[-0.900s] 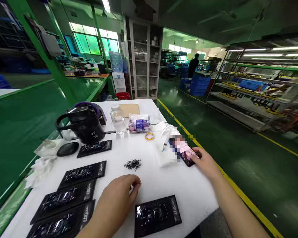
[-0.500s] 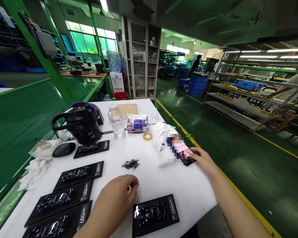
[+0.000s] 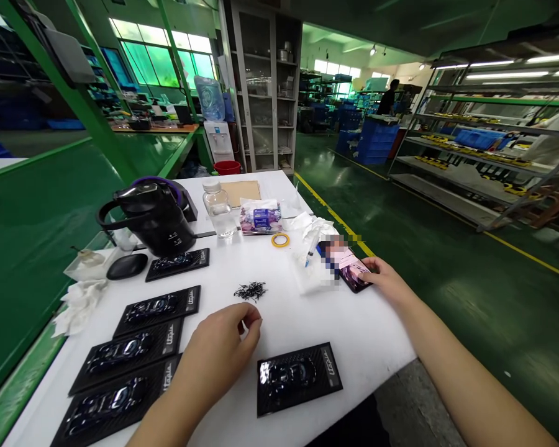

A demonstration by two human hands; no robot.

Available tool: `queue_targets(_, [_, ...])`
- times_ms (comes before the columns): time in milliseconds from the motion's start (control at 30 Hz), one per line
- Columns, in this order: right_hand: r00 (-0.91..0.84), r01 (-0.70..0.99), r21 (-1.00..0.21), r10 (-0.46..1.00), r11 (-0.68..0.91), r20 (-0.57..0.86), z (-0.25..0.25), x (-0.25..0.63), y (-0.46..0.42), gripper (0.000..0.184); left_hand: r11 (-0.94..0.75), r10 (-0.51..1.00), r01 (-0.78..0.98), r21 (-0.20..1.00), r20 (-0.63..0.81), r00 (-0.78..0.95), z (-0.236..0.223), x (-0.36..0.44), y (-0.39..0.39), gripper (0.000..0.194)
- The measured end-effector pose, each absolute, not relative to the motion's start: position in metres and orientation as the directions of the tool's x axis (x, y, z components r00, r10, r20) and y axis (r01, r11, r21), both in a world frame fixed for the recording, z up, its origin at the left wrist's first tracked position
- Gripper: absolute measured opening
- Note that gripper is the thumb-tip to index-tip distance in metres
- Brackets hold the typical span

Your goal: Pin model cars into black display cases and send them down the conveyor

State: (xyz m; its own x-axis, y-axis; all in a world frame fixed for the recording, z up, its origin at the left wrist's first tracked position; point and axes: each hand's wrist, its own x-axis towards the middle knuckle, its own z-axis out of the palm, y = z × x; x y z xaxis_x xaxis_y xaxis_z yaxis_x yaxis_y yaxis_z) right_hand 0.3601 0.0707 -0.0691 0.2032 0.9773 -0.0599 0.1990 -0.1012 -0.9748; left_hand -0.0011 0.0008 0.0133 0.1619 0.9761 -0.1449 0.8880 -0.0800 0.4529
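Observation:
My left hand (image 3: 218, 347) is pinched at the fingertips just below a small heap of black bristle-like bits (image 3: 250, 290), perhaps holding one thin bit, which is barely visible. A black carbon-patterned card pack (image 3: 299, 379) lies below it, with several more (image 3: 135, 347) to its left. My right hand (image 3: 386, 279) grips the lower edge of a smartphone (image 3: 351, 273) with a partly pixelated pink screen. Nearest that phone are a clear plastic bag (image 3: 307, 273) holding a syringe (image 3: 312, 247) and a yellow tape roll (image 3: 280, 239).
On the white table (image 3: 368, 329) stand a black kettle (image 3: 149, 218), a water bottle (image 3: 218, 211), a printed packet (image 3: 261, 217), and a tan board (image 3: 237, 192). A white cloth (image 3: 79, 307) lies at the left edge. A person (image 3: 389, 97) stands far back by blue crates.
The whole view has tilted, so the table sits higher in the picture. My left hand has stayed pinched and lies closer to the black heap. My right hand remains on the phone.

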Motion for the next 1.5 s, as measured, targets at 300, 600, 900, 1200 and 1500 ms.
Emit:
queue_targets(300, [0.293, 0.304, -0.950, 0.956, -0.071, 0.022, -0.054, 0.352, 0.065, 0.035, -0.091, 0.974, 0.866, 0.492, -0.137, 0.180, 0.011, -0.003, 0.004, 0.027])
queue_targets(600, [0.118, 0.489, -0.862, 0.968, 0.137, 0.220, -0.010, 0.277, 0.082, 0.045, -0.076, 0.989, 0.812, 0.578, -0.061, 0.136, 0.012, -0.007, 0.005, 0.027])
queue_targets(900, [-0.406, 0.243, -0.906, 0.885, 0.346, 0.228, -0.009, 0.178, 0.052, 0.016, -0.138, 0.986, 0.711, 0.689, 0.162, 0.034, 0.004, -0.011, 0.000, 0.020])
queue_targets(1200, [-0.451, 0.172, -0.965, 0.887, 0.200, 0.103, -0.014, 0.168, 0.035, 0.011, -0.355, 0.914, 0.740, 0.572, 0.379, 0.145, -0.004, -0.008, -0.005, 0.016])
queue_targets(1500, [-0.461, 0.127, -0.980, 0.884, 0.152, 0.077, -0.010, 0.169, 0.033, 0.011, -0.073, 0.991, 0.654, 0.753, -0.021, 0.135, 0.011, -0.008, -0.003, 0.018])
